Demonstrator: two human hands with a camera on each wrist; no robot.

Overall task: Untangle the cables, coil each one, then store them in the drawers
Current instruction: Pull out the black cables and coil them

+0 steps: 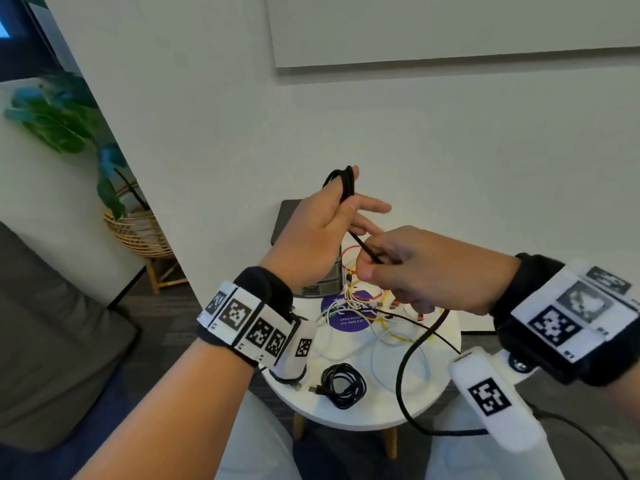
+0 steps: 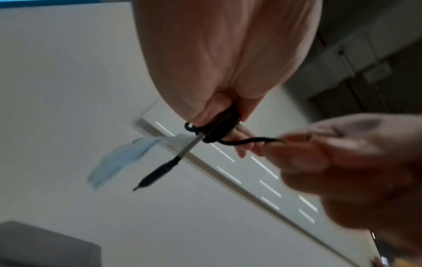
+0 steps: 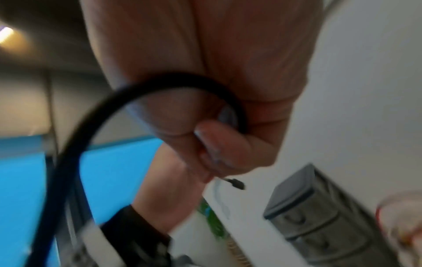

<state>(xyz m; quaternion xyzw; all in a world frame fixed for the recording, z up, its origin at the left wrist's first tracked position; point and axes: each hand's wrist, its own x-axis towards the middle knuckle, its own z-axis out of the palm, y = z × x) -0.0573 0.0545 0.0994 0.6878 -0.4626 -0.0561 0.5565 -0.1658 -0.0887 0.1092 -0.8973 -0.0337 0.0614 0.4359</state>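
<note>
My left hand [image 1: 320,233] is raised above the surface's [image 1: 363,415] far edge, fingers curled round a bundle of loops of the black cable [image 1: 343,185] I am winding. My right hand [image 1: 412,268] pinches that cable's free run between thumb and fingertips, feeding it across. One coiled black cable [image 1: 343,380] already lies near the surface's near edge. The tangled pile [image 1: 377,306] of yellow, red and white cables sits mid-surface, untouched. The grey drawer unit [image 1: 308,244] stands at the far-left edge; I judge nothing stored yet.
</note>
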